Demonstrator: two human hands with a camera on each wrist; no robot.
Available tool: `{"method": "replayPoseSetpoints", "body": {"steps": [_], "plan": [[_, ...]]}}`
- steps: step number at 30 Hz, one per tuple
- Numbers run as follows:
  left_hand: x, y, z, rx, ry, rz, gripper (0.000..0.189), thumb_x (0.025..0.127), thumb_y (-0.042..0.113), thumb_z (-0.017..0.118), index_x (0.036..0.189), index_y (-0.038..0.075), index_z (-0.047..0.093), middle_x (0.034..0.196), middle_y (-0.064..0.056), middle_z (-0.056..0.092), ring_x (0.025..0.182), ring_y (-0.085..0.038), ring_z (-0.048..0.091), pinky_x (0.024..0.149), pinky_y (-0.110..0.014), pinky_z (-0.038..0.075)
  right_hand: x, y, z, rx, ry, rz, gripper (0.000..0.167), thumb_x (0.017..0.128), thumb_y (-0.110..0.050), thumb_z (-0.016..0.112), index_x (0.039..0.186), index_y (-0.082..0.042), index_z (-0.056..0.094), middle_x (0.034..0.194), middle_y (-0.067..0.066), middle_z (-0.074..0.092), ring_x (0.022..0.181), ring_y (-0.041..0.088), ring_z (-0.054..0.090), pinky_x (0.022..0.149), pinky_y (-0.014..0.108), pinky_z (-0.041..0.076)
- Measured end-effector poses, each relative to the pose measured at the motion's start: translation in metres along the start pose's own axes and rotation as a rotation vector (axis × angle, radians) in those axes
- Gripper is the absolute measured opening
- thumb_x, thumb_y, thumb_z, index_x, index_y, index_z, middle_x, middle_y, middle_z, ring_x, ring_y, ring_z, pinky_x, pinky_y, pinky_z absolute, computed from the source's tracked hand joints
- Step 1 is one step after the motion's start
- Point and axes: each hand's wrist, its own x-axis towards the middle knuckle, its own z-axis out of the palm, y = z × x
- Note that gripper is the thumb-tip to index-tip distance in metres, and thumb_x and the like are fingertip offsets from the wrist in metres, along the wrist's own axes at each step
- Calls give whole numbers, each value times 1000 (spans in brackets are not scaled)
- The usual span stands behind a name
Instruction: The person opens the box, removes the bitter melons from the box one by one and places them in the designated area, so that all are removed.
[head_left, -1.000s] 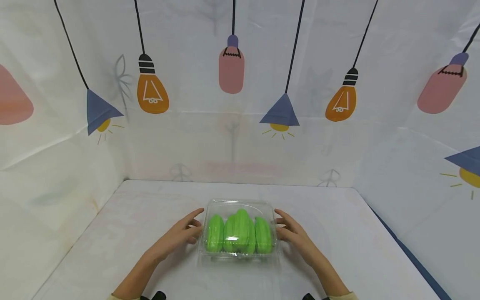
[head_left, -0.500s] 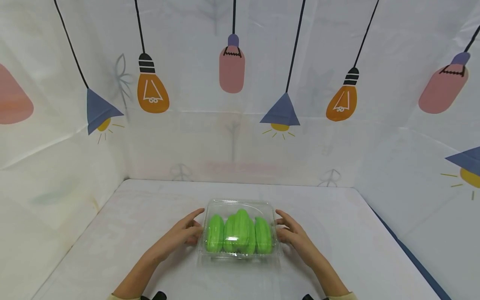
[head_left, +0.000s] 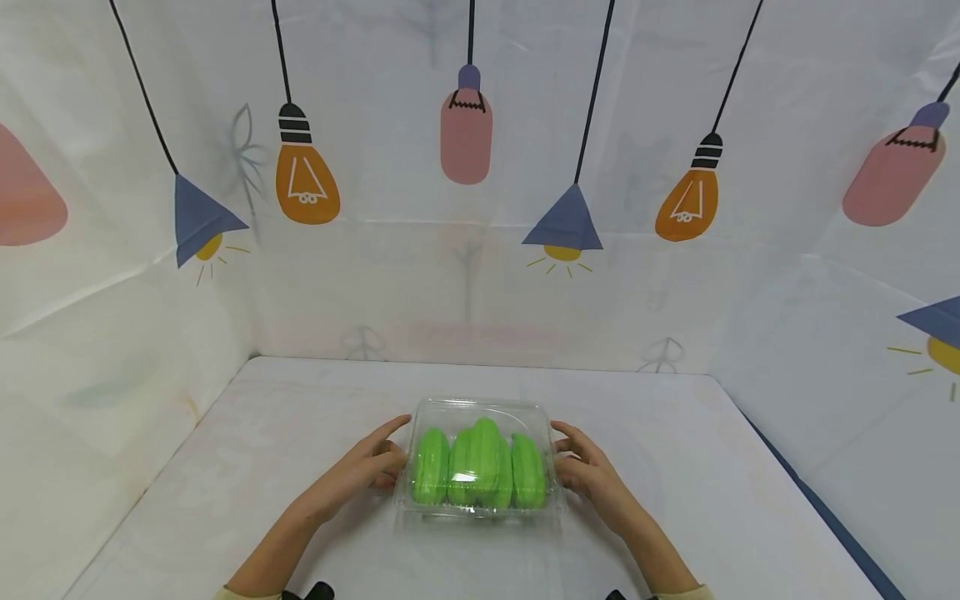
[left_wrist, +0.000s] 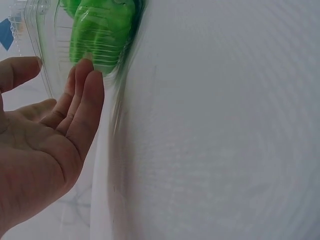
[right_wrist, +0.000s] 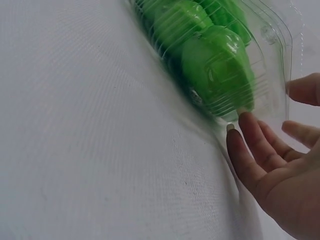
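A clear plastic clamshell box [head_left: 480,408] lies lidded on the white table, with several bright green, ridged, elongated vegetable-like pieces [head_left: 483,462] inside. My left hand [head_left: 367,462] is at the box's left side, fingers loosely bent. In the left wrist view its fingertips [left_wrist: 86,65] lie against or very close to the ribbed side wall. My right hand [head_left: 585,467] mirrors it at the right side. The right wrist view has its fingertips [right_wrist: 245,117] at the lower wall and the thumb or forefinger by the rim. Neither hand curls round the box; exact contact is hard to tell.
The white tabletop [head_left: 315,392] stretches round the box on all sides. Behind and beside it hang white sheets [head_left: 480,283] printed with lamps and bulbs. A blue strip [head_left: 825,508] runs along the table's right edge.
The hands and the box stay almost where they were. The whole head view has shifted very slightly.
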Motion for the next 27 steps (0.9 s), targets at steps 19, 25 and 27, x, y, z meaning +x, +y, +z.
{"method": "replayPoseSetpoints", "body": {"steps": [19,25,27], "plan": [[1,-3,1,-117,-51,-4,71,98,19,57,158,24,20,92,-4,52,90,-19,55,80,-37,54,0,2,-1,134,-28,23,63,95,-12,56,153,-17,31,120,9,43,95,12,51,79,24,49],[2,-4,1,-133,-43,-8,68,99,19,56,157,26,21,96,-4,55,91,-19,55,80,-37,54,0,2,-3,163,-64,-14,63,97,-9,54,153,-13,27,117,8,47,100,12,54,86,27,52],[3,-4,1,-136,-45,-6,68,100,19,57,157,26,21,96,-4,55,91,-19,56,80,-37,54,0,3,-3,175,-73,-22,63,97,-8,54,154,-12,25,115,7,48,99,11,55,86,27,52]]}}
